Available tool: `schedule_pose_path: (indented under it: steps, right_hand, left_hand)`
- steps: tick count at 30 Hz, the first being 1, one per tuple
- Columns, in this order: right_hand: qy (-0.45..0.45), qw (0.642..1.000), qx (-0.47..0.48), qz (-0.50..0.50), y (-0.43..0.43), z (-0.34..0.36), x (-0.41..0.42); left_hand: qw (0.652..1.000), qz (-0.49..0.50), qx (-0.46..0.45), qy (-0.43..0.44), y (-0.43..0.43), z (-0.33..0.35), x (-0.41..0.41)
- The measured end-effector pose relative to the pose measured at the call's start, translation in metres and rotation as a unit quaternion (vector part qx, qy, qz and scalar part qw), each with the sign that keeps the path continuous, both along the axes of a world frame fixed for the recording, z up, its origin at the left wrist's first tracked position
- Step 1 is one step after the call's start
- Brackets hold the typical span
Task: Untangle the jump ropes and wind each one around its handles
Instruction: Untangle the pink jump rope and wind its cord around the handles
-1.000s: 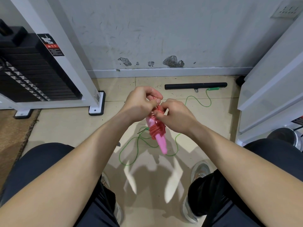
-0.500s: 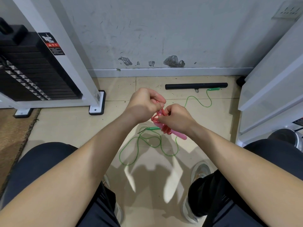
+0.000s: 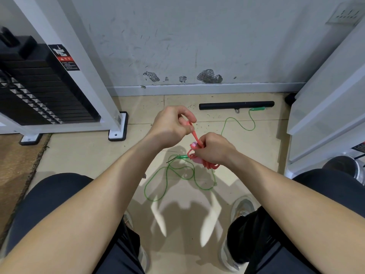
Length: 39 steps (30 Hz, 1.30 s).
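Note:
My right hand (image 3: 214, 149) grips the pink handles (image 3: 196, 158) with red rope coils wound around them, held above the floor. My left hand (image 3: 171, 126) pinches a short taut stretch of the red rope (image 3: 194, 135) up and to the left of the bundle. A green jump rope (image 3: 173, 175) lies in loose loops on the tiled floor below my hands. One green handle (image 3: 256, 108) lies far back by a black bar; the other green handle (image 3: 182, 156) shows just left of the bundle.
A black bar (image 3: 236, 105) lies near the wall. A white weight-stack machine (image 3: 59, 91) stands at left, white frames (image 3: 325, 107) at right. My knees and shoes (image 3: 240, 210) frame the floor space. A brown mat (image 3: 13, 167) lies far left.
The bundle has turned from hanging downward to lying sideways in my right hand. My left hand has pulled away up-left, drawing a stretch of red rope taut.

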State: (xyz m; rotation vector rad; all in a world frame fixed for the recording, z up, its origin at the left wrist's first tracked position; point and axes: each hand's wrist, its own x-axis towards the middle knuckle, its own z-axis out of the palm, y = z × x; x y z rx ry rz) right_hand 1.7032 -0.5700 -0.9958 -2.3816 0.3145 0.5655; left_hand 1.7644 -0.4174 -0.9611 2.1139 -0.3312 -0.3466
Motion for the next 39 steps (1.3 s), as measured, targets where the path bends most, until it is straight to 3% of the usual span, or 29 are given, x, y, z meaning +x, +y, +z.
schedule_pose_path:
  steps: [7,11,14,20,25,31,35,39]
  right_hand:
    - [-0.138,0.990,0.025,0.010,0.011,0.010,-0.005]
    - [-0.180,0.983,-0.023,0.020,0.011,0.008,-0.002]
    - [-0.209,0.976,-0.046,0.050,0.006,0.003,0.002]
    - [-0.217,0.970,0.002,0.112,-0.010,0.002,0.019]
    - [-0.173,0.980,0.093,0.007,-0.017,0.007,0.055]
    - [-0.175,0.949,0.217,-0.146,-0.028,-0.010,0.140]
    - [-0.160,0.944,0.236,-0.166,-0.041,-0.005,0.189]
    - [-0.169,0.938,0.249,-0.173,-0.044,0.050,0.217]
  left_hand:
    - [0.996,0.011,-0.082,0.016,0.001,-0.001,-0.001]
    - [0.993,0.019,-0.117,0.027,0.002,-0.003,0.002]
    - [0.994,0.005,-0.108,0.020,0.006,-0.006,0.004]
    - [0.997,0.005,-0.074,0.020,0.008,-0.012,0.016]
    - [0.995,0.033,-0.089,0.010,0.003,-0.028,0.046]
    - [0.997,0.034,-0.074,0.014,-0.009,-0.047,0.119]
    - [0.998,0.032,0.041,-0.042,-0.019,-0.041,0.171]
    - [0.997,0.011,0.044,-0.060,-0.029,0.017,0.196]
